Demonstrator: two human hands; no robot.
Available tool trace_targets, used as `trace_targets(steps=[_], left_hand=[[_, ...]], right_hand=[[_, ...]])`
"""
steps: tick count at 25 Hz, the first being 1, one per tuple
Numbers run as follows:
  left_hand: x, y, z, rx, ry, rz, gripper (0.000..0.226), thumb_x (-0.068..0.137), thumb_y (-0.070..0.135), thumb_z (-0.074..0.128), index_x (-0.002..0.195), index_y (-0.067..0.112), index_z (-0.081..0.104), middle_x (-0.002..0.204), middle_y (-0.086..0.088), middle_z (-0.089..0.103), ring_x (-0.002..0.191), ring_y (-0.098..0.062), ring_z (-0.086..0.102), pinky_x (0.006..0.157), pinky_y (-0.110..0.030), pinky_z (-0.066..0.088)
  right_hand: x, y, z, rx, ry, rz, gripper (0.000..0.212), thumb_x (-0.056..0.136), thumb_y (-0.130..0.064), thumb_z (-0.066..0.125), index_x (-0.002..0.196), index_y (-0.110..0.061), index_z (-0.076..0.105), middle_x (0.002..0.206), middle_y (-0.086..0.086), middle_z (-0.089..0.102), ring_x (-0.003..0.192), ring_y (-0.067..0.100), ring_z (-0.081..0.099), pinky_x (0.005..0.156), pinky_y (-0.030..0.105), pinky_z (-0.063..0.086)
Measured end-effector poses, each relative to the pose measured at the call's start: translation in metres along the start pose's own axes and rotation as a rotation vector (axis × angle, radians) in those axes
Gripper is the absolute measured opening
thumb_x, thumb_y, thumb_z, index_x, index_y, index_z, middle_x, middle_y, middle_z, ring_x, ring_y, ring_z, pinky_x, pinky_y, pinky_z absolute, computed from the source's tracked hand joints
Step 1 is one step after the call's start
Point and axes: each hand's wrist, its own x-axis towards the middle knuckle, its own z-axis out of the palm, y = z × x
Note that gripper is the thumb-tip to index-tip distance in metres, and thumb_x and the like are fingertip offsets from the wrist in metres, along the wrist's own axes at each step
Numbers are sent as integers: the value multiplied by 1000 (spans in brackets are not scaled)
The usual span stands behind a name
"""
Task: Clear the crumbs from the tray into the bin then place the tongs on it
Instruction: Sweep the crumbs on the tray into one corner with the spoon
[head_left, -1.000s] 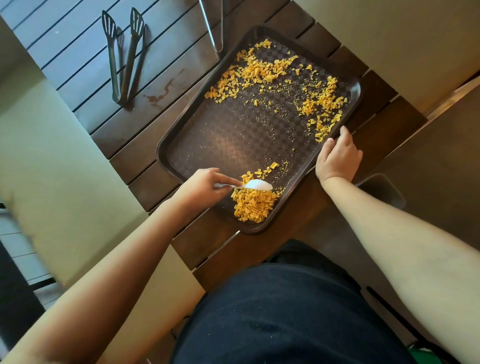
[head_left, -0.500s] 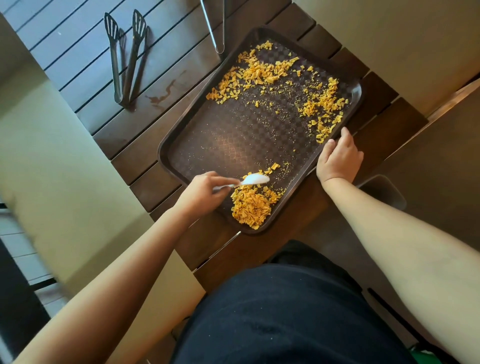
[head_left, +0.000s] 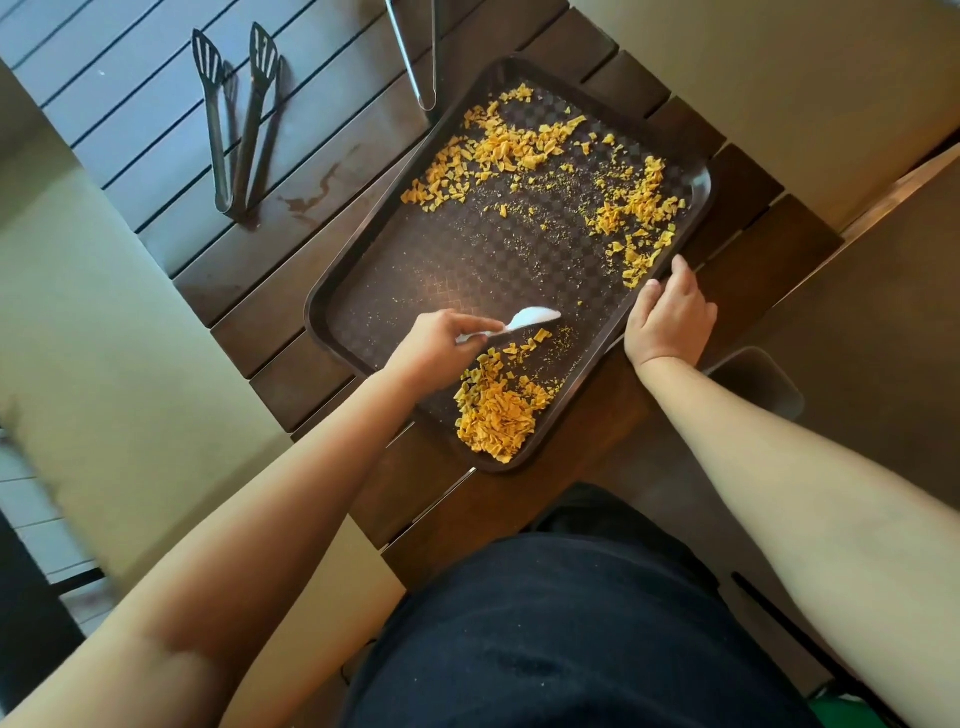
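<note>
Left hand (head_left: 434, 345) pinched the handle of a white plastic spoon (head_left: 524, 322), its bowl held over the tray (head_left: 332, 296) floor. Right hand (head_left: 667, 317) gripped the tray's rim at 3 o'clock, fingers curled over the edge. No legible writing was observed. Crumbs (head_left: 496, 410) lay heaped at the tray's 6 o'clock corner, just beside the left hand; more were scattered toward 12 and 2 o'clock. Black tongs (head_left: 236, 119) rested on the slatted counter (head_left: 156, 104) at 10 o'clock, well apart from both hands.

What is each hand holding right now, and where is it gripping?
The left hand pinches a white plastic spoon by its handle, bowl over the tray. The right hand grips the tray's right rim.
</note>
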Motion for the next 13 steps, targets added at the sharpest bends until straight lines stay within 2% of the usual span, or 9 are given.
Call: trace_targets(steps=[2, 4, 5, 7, 8, 10, 11, 13], left_hand=[[-13, -7, -4, -31, -141, -26, 28, 91, 17, 54, 104, 40, 63, 89, 11, 61, 85, -30, 62, 68, -34, 51], [-23, -12, -8, -36, -249, -59, 26, 91, 17, 55, 104, 37, 64, 95, 5, 65, 86, -29, 63, 73, -34, 52], [-22, -10, -10, -40, -244, -41, 26, 91, 17, 55, 106, 35, 65, 94, 5, 64, 79, -21, 63, 68, -26, 52], [-6, 1, -9, -30, -95, 27, 26, 91, 18, 55, 109, 33, 65, 86, 8, 59, 65, -5, 52, 52, -11, 42], [6, 10, -7, 6, -6, 48, 26, 91, 19, 55, 111, 31, 65, 85, 9, 56, 65, -3, 49, 52, -11, 40], [27, 27, -3, 116, 79, 82, 27, 92, 21, 53, 115, 30, 64, 91, 3, 57, 77, -10, 52, 64, -22, 46], [34, 31, 0, 179, 61, 104, 28, 92, 21, 52, 116, 30, 64, 96, 0, 59, 82, -14, 54, 69, -27, 47], [32, 29, 3, 255, -19, 133, 29, 93, 21, 51, 117, 30, 63, 99, -2, 60, 84, -14, 55, 72, -29, 48]], right_hand=[[1, 0, 0, 1, 4, 2, 49, 94, -32, 29, 133, -5, 41, 124, 17, 57, 105, 32, 57, 91, 39, 36], [0, 0, 1, -3, 5, 0, 48, 95, -32, 29, 133, -5, 41, 124, 16, 58, 105, 32, 57, 91, 40, 36], [0, 0, 1, -5, 7, -2, 49, 94, -32, 29, 133, -5, 41, 124, 16, 58, 105, 32, 57, 91, 40, 36], [1, 0, 1, -5, 7, 0, 50, 94, -33, 29, 133, -5, 41, 124, 16, 58, 104, 32, 58, 90, 39, 36], [1, 0, 1, -2, 8, 1, 50, 93, -33, 28, 133, -5, 41, 123, 16, 58, 104, 32, 58, 89, 39, 36], [0, -1, 1, -2, 18, -1, 51, 93, -33, 28, 133, -5, 42, 122, 16, 59, 103, 32, 58, 88, 39, 37], [1, -1, 1, -2, 22, -2, 51, 93, -33, 28, 133, -5, 42, 122, 16, 59, 103, 32, 58, 88, 39, 37], [0, 0, 1, 7, 27, -10, 50, 93, -32, 29, 132, -4, 42, 121, 17, 59, 102, 33, 58, 87, 39, 37]])
